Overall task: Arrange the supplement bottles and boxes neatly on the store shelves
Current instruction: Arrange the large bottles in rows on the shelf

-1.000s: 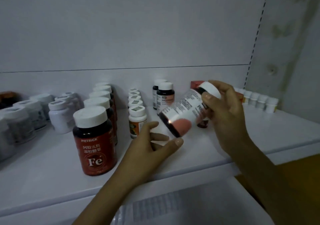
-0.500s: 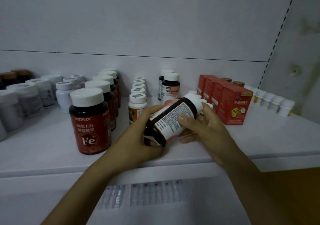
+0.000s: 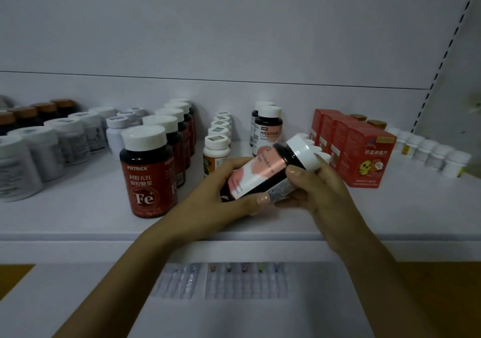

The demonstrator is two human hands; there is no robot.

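Both hands [image 3: 208, 205] [image 3: 320, 194] grip a tilted, capped bottle [image 3: 263, 172] above the shelf [image 3: 78, 207].

Dark glossy plastic bottle [image 3: 263, 173] with a smooth white cap and shiny paper label; matt white shelf [image 3: 78, 215]; red cardboard boxes [image 3: 364, 155].

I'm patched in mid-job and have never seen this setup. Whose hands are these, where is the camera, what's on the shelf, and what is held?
There is no machine: a person works with two bare hands. The view comes from one wide-angle camera worn on their head, looking forward and down. The left hand and right hand together hold a dark bottle with a pink-and-white label, tilted, its white cap toward the upper right, above the white shelf. On the shelf stand a row of red Fe bottles, grey-white jars on the left, red boxes and small white bottles on the right.
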